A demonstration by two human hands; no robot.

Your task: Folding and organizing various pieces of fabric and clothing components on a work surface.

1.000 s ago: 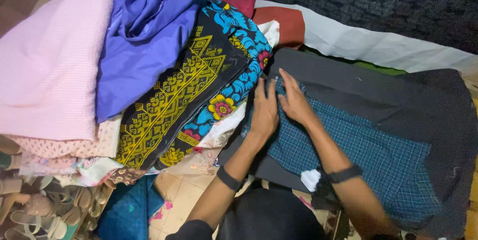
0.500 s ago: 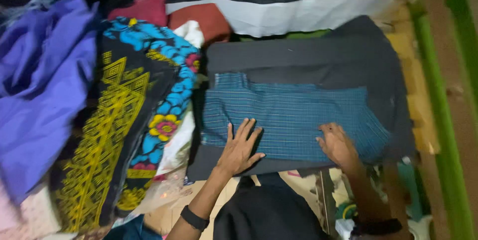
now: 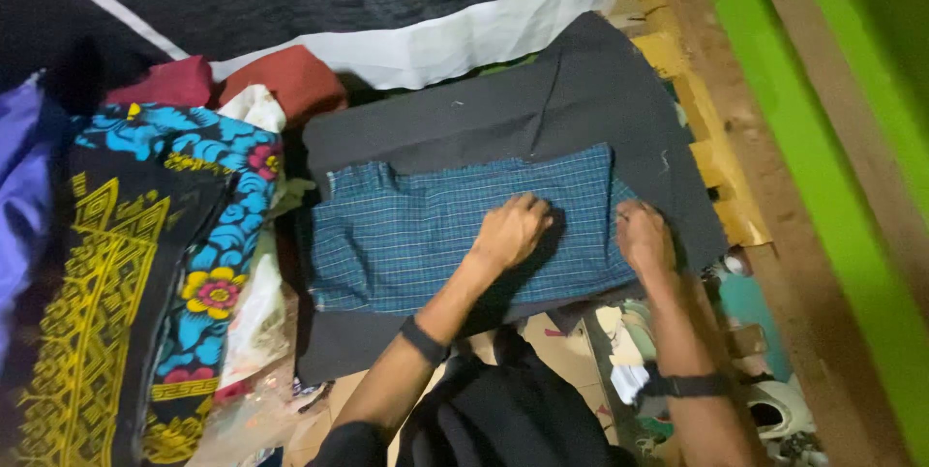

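Observation:
A folded teal checked cloth (image 3: 416, 235) lies flat on a larger dark grey cloth (image 3: 542, 109). My left hand (image 3: 511, 232) rests on the checked cloth right of its middle, fingers curled under and pressing down. My right hand (image 3: 644, 240) sits at the checked cloth's right edge, fingers bent onto the fabric where it meets the grey cloth. Whether either hand pinches the fabric I cannot tell. Both wrists wear dark bands.
A black cloth with yellow patterns and a blue flowered border (image 3: 145, 264) lies to the left, next to purple fabric (image 3: 19, 206). Red cloths (image 3: 281, 75) and a white sheet (image 3: 464, 36) lie behind. A wooden frame with a green panel (image 3: 813, 167) runs along the right.
The view has swung right. My left hand moved from the checked cloth's lower left edge toward its middle right, and its fingers curled. My right hand stays at the right edge.

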